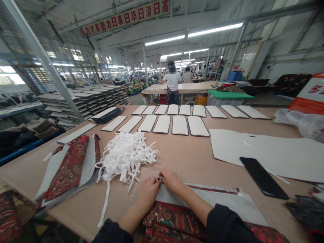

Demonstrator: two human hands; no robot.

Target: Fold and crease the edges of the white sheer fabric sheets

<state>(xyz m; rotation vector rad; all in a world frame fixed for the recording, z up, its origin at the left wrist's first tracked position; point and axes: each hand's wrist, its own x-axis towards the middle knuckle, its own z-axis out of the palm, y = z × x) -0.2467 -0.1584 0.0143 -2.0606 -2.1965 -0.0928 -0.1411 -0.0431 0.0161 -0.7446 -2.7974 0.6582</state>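
**A:** Where are the hands?

**B:** Low in the middle of the frame. The left hand (148,192) and the right hand (172,182) meet fingertip to fingertip. They meet at the upper left corner of a pale grey flat fabric panel (222,202) with a red patterned edge. The panel lies on the tan tabletop (187,157), close to the bottom edge.

**A:** Are they gripping it?

**B:** I cannot tell. The fingers of both hands are curled and bunched onto that corner and touch it. Whatever may sit between the tips is too small to make out.

**A:** What lies around them?

**B:** Just above and left of the hands is a loose heap of white tape strips (126,157), with one strip trailing down towards the table's near edge. Under the forearms, at bottom centre, are red floral fabric pieces (174,216). At the left is a fanned stack of red floral and grey panels (71,167).

**A:** And on the right?

**B:** A black slab-shaped phone (263,177) has its upper end on the lower edge of a large white sheet (273,152), well apart from the hands. A crumpled clear plastic bag (303,123) sits at the right edge.

**A:** Farther back?

**B:** Two rows of white rounded oblong panels (179,125) run across the middle of the table. Tall stacks of similar panels (98,96) stand at upper left. A person in a white top (172,82) stands at another table in the upper centre. A red banner with yellow characters (126,17) hangs at the top of the frame.
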